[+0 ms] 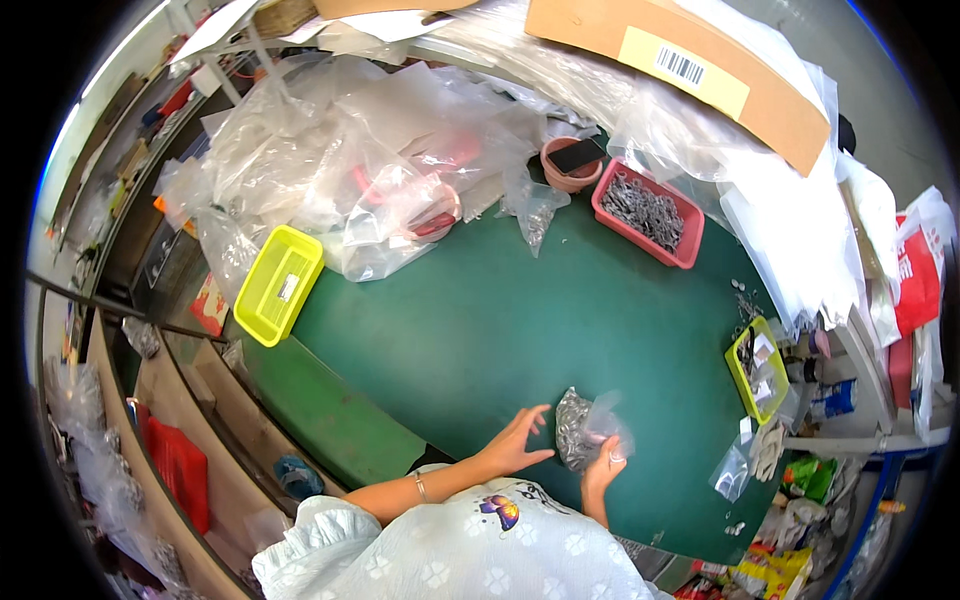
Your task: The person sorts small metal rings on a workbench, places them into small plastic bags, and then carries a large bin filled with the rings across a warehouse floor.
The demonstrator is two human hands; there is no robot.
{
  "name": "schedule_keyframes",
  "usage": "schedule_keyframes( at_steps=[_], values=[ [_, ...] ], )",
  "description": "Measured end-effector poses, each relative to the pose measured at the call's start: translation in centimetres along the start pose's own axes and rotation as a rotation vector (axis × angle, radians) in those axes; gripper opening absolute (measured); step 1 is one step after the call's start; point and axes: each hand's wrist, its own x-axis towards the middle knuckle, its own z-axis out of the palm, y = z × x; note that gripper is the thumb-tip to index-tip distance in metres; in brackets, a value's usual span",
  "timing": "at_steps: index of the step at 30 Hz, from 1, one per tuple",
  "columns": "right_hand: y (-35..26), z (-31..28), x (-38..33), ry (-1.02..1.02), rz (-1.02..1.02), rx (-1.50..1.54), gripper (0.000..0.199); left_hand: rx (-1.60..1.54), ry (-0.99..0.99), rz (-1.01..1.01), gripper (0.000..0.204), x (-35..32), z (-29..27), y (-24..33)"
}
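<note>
A clear plastic bag filled with small grey metal pieces rests on the green tabletop close to me. My right hand grips its loose, see-through top, with the thumb and fingers closed on the film. Just left of the bag is my left hand, empty, its fingers apart and curved toward the bag without touching it. A bracelet circles my left wrist. The individual pieces inside the bag are too small to make out.
A pink tray of metal parts stands at the far right, beside a round pink pot with a dark phone-like slab on it. A yellow basket sits left, a smaller yellow-green basket right. Plastic bags heap along the back.
</note>
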Motion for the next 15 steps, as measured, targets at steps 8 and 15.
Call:
schedule_keyframes(
  at_steps=[8, 15],
  values=[
    [-2.9, 0.8, -0.9, -0.25, -0.012, -0.103, 0.028, 0.157, 0.14, 0.068, 0.12, -0.5, 2.0, -0.1],
    [-6.2, 5.9, -8.0, -0.307, 0.236, -0.016, 0.048, 0.189, 0.306, 0.063, 0.124, -5.2, -2.8, -2.0]
  ],
)
